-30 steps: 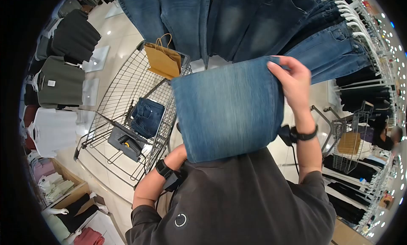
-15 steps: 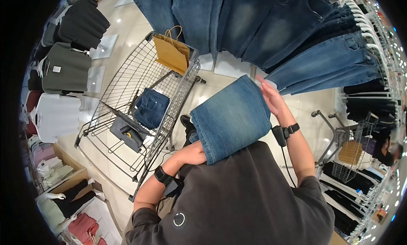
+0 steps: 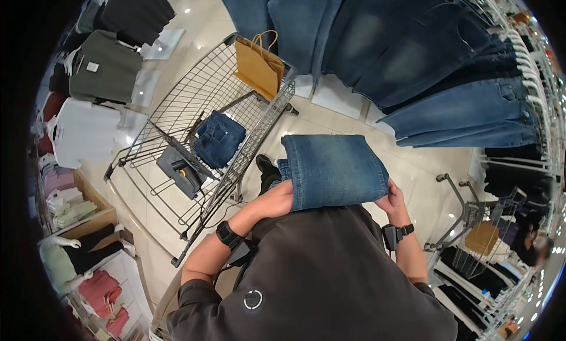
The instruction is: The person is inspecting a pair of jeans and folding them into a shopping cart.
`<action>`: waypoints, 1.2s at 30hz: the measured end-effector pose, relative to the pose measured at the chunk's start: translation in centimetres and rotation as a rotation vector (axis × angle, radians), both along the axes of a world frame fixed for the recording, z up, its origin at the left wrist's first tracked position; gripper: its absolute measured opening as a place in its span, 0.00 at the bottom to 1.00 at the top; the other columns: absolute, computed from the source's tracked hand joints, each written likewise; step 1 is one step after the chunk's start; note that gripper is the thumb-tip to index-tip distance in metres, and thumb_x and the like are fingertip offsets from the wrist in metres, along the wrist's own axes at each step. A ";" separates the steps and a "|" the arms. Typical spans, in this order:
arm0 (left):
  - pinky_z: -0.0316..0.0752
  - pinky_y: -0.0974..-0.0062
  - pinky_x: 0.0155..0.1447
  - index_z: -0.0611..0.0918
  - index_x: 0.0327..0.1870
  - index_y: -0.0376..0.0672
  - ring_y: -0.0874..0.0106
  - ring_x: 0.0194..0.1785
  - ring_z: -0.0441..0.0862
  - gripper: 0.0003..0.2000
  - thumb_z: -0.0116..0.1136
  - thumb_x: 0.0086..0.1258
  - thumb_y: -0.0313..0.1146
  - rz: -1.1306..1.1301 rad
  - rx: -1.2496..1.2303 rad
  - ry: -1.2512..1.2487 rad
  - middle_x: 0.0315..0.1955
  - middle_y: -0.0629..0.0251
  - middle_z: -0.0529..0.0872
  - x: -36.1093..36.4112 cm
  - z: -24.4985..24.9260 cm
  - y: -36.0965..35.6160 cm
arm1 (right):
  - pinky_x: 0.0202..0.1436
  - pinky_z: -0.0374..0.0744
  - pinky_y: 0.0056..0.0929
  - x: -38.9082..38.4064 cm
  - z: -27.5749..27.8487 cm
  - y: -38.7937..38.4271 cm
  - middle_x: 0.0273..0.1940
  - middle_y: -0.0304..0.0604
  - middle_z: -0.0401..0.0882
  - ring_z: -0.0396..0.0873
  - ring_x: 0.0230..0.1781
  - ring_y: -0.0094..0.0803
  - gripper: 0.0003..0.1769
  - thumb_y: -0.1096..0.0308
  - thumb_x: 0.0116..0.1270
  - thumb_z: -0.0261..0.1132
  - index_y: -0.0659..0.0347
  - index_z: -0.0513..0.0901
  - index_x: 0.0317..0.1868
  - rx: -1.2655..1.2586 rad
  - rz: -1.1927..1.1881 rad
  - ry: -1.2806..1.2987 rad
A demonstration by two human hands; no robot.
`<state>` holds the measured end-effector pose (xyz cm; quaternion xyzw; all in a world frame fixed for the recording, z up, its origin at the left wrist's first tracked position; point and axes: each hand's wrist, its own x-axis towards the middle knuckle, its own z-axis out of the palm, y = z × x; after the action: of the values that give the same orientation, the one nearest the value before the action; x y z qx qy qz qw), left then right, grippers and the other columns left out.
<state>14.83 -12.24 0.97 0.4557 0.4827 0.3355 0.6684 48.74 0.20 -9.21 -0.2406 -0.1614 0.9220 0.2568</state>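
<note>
Folded blue jeans point(image 3: 339, 170) lie against the front of my dark shirt, held at both sides. My left hand point(image 3: 280, 198) grips their left edge, its fingers hidden behind the denim. At the lower right corner, my right hand point(image 3: 391, 198) pinches the fabric between thumb and fingers. To the left stands a wire shopping cart point(image 3: 171, 99). Another folded pair of jeans point(image 3: 219, 139) rests in it, beside a grey device point(image 3: 181, 171) with a cable. A brown paper bag point(image 3: 258, 68) sits at the cart's far end.
Hanging jeans point(image 3: 401, 40) fill a rack ahead and to the right. Shirts point(image 3: 106, 67) hang at the left, above a shelf of folded clothes point(image 3: 71, 205). A second cart point(image 3: 480, 223) stands at the right, near another person point(image 3: 530, 246).
The folded jeans have swung level and moved closer to my body. My right hand, earlier raised with spread fingers beside them, has come down and closed on their right corner.
</note>
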 end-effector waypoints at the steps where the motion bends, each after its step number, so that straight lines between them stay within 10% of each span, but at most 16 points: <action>1: 0.64 0.71 0.67 0.76 0.58 0.33 0.63 0.63 0.73 0.17 0.48 0.72 0.31 0.005 -0.006 -0.023 0.58 0.53 0.78 -0.1 0.1 0.0 | 0.72 0.62 0.43 -0.1 -0.2 -0.2 0.66 0.46 0.69 0.67 0.67 0.40 0.49 0.56 0.52 0.76 0.65 0.62 0.69 -0.011 -0.013 0.021; 12: 0.65 0.75 0.66 0.74 0.62 0.34 0.73 0.63 0.71 0.18 0.48 0.73 0.27 0.081 -0.258 -0.324 0.59 0.63 0.77 -1.4 -2.2 -4.1 | 0.74 0.57 0.38 -1.0 1.0 -1.6 0.67 0.42 0.67 0.61 0.70 0.36 0.55 0.56 0.43 0.81 0.61 0.62 0.70 0.194 0.183 -0.157; 18: 0.65 0.75 0.67 0.70 0.65 0.35 0.76 0.63 0.71 0.21 0.53 0.72 0.28 0.131 -0.051 -0.319 0.60 0.66 0.77 -1.6 -1.7 -5.6 | 0.72 0.60 0.32 -7.3 6.8 -0.3 0.70 0.50 0.60 0.61 0.70 0.34 0.60 0.71 0.45 0.79 0.70 0.49 0.74 0.518 0.285 -0.681; 25: 0.70 0.76 0.62 0.75 0.60 0.35 0.77 0.57 0.76 0.17 0.53 0.70 0.25 0.284 -0.276 -0.403 0.54 0.66 0.81 -1.2 0.1 -5.0 | 0.66 0.67 0.30 -7.6 9.9 -1.4 0.58 0.52 0.73 0.70 0.61 0.33 0.63 0.75 0.56 0.72 0.60 0.30 0.76 0.604 0.160 -0.617; 26: 0.69 0.77 0.62 0.75 0.59 0.34 0.77 0.57 0.76 0.17 0.51 0.70 0.24 0.224 -0.277 -0.368 0.54 0.66 0.81 -1.4 -0.1 -5.2 | 0.55 0.74 0.29 -7.3 9.8 -1.4 0.52 0.45 0.76 0.74 0.54 0.31 0.55 0.74 0.51 0.75 0.50 0.51 0.77 0.665 0.106 -0.586; 30: 0.71 0.77 0.59 0.77 0.58 0.33 0.78 0.55 0.76 0.15 0.54 0.72 0.28 0.055 -0.073 -0.153 0.52 0.66 0.82 -1.4 0.8 -4.5 | 0.58 0.72 0.32 -5.5 12.8 1.6 0.48 0.44 0.75 0.73 0.57 0.39 0.33 0.72 0.43 0.77 0.51 0.82 0.55 1.188 0.668 -1.002; 33: 0.71 0.77 0.59 0.77 0.56 0.31 0.79 0.54 0.76 0.15 0.54 0.72 0.29 -0.001 -0.076 -0.176 0.52 0.66 0.82 -1.4 0.0 -3.7 | 0.62 0.68 0.38 -6.5 15.1 2.0 0.54 0.46 0.73 0.68 0.63 0.43 0.37 0.70 0.42 0.76 0.50 0.79 0.58 1.787 0.572 -1.108; 36: 0.71 0.77 0.58 0.78 0.55 0.32 0.80 0.54 0.76 0.15 0.54 0.72 0.29 -0.089 -0.016 -0.085 0.50 0.67 0.83 -1.5 0.1 -2.8 | 0.64 0.65 0.40 -10.4 16.9 1.4 0.66 0.46 0.65 0.62 0.69 0.43 0.43 0.72 0.41 0.73 0.53 0.72 0.64 1.842 0.668 -0.866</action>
<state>13.31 -15.07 1.04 0.4566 0.4358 0.3206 0.7063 38.29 1.63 7.71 -0.2044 -0.9301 0.3051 -0.0049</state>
